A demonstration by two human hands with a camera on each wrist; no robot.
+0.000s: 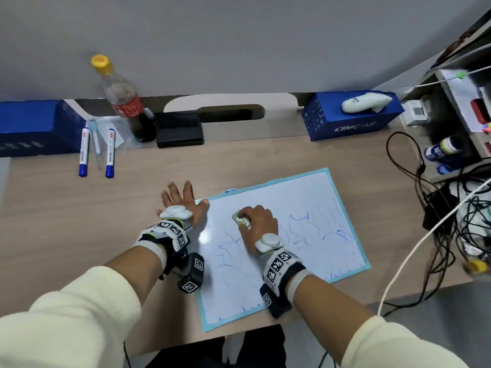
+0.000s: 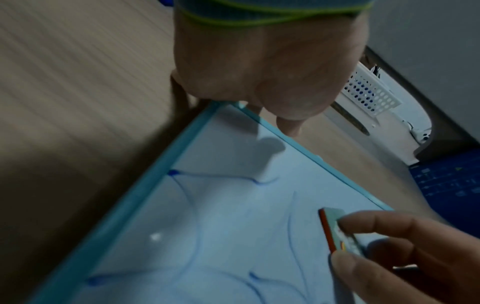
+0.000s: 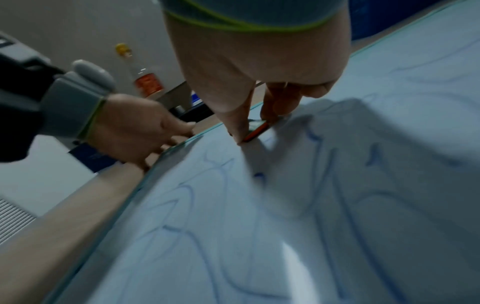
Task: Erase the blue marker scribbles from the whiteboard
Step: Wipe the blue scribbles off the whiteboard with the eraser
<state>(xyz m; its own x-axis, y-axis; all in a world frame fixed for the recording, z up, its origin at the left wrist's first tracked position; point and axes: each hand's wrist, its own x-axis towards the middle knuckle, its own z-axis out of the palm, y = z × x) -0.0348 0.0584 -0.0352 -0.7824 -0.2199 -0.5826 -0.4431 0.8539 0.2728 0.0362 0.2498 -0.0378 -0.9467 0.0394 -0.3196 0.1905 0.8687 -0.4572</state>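
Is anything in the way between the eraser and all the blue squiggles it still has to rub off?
Nothing visible is. The right hand grips the eraser flat on the whiteboard, and the blue scribbles lie on bare board beside and below it. The left hand rests at the board's far left corner, off the marks.

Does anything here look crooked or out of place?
The whiteboard lies askew, turned at an angle to the desk edge, its near corner overhanging the front. Nothing looks spilled or broken.
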